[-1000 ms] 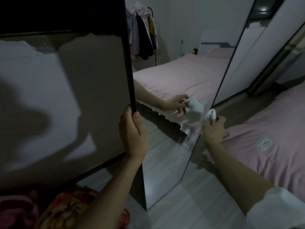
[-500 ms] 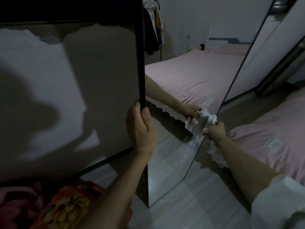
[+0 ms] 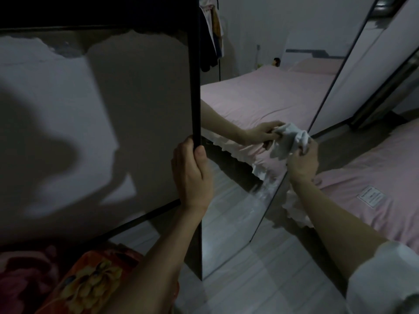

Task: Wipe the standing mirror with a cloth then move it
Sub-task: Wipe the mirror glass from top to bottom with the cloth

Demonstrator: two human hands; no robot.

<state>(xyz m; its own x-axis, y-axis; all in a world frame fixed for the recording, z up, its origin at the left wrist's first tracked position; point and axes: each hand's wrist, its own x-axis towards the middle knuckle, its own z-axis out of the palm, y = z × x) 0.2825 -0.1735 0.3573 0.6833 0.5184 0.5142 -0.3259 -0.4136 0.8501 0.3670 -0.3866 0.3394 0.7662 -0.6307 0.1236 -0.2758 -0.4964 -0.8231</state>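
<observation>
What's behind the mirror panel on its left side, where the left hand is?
Behind the mirror, a shadowed grey wall shows, with a flowered blanket lower down. The left hand grips the dark frame edge; its fingertips wrap behind, hidden.

Standing mirror [image 3: 238, 200]: upright on floor, dark frame | left hand [image 3: 192, 175]: grips near frame edge, thumb on front | right hand [image 3: 302, 162]: holds white cloth [image 3: 292, 137] bunched against glass at far edge | bed [image 3: 374, 177]: pink, right
</observation>
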